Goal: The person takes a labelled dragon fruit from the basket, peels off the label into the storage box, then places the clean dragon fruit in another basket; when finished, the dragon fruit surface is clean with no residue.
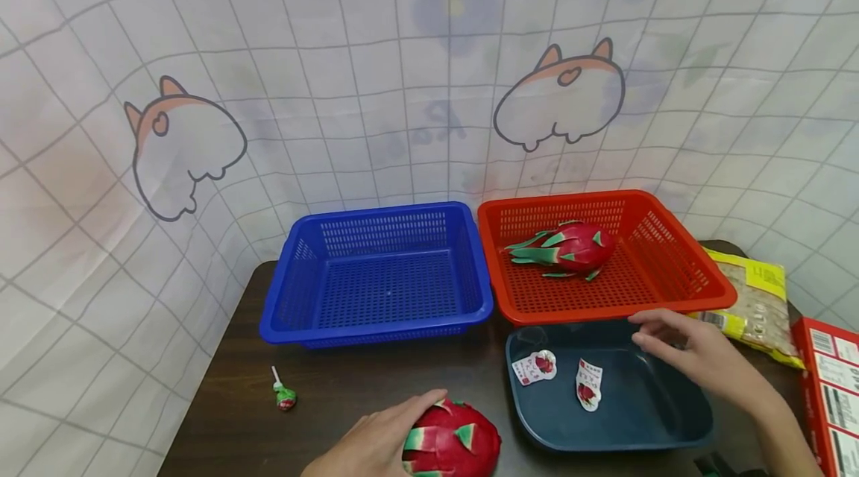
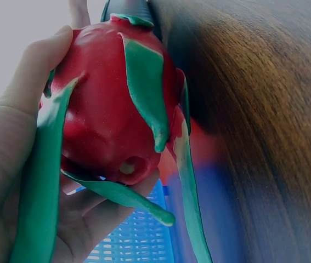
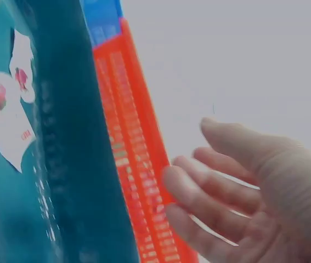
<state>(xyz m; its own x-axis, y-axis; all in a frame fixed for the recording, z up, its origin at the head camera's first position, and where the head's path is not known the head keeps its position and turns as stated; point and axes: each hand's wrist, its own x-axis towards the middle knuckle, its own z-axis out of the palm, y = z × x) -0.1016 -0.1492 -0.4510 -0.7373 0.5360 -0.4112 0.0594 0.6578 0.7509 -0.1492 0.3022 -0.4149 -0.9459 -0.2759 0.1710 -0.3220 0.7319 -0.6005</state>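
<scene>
My left hand (image 1: 377, 438) grips a red dragon fruit (image 1: 463, 441) with green scales, low at the front of the table. In the left wrist view the thumb and fingers wrap round the dragon fruit (image 2: 103, 109), whose long green scales hang toward the camera. My right hand (image 1: 694, 354) is over the right side of a dark blue tray (image 1: 644, 428), fingers loosely bent and nothing in them. Inside that tray lie two white stickers (image 1: 535, 367) (image 1: 588, 385) with dragon fruit pictures. A second dragon fruit (image 1: 582, 247) lies in the red basket (image 1: 714, 285) behind.
A blue basket (image 1: 376, 332) stands left of the red one. On the table's left is a lollipop (image 1: 285, 393) in green wrapping. At the right are a yellow bag (image 1: 754, 305) and a red-and-white box (image 1: 832, 395). A grid-patterned curtain (image 1: 335, 89) hangs behind.
</scene>
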